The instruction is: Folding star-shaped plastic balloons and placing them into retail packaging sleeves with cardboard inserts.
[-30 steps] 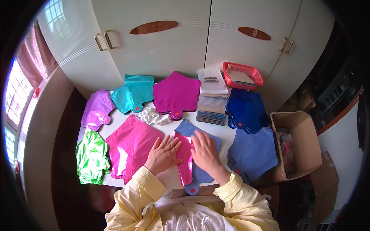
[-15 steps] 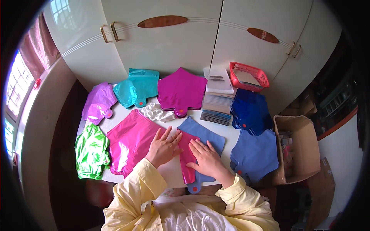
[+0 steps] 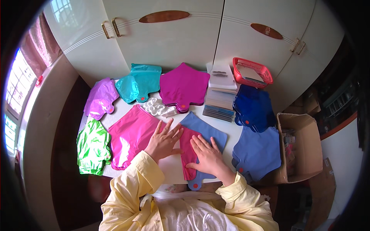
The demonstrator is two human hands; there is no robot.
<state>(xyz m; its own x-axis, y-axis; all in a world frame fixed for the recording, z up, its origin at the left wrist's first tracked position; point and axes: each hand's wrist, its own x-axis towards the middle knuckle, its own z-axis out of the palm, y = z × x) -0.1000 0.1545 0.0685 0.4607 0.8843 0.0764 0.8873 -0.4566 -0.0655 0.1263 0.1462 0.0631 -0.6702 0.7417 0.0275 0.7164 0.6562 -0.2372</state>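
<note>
A flat pink foil balloon [image 3: 187,165], folded into a long narrow strip, lies on a flat blue foil balloon [image 3: 216,134] near the table's front edge. My right hand [image 3: 208,156] rests on both with its fingers extended and palm down. To the left, my left hand [image 3: 165,140] has its fingers spread, with fingertips near the strip's upper left edge; whether they touch it I cannot tell. Beneath and left of that hand lies an unfolded pink foil balloon [image 3: 131,134], or a stack of them. Neither hand grips anything.
Flat foil balloons in light green [image 3: 92,146], lilac [image 3: 101,96], teal [image 3: 138,82], magenta [image 3: 184,85], dark blue [image 3: 252,106] and blue [image 3: 257,150] ring the table. White ribbon [image 3: 156,107], a stack of cards [image 3: 219,100], a red basket [image 3: 266,74] and a cardboard box [image 3: 304,154] are nearby.
The view has shifted slightly. My left fingers are spread a little wider, and my right hand stays flat on the folded pink balloon with hardly any movement.
</note>
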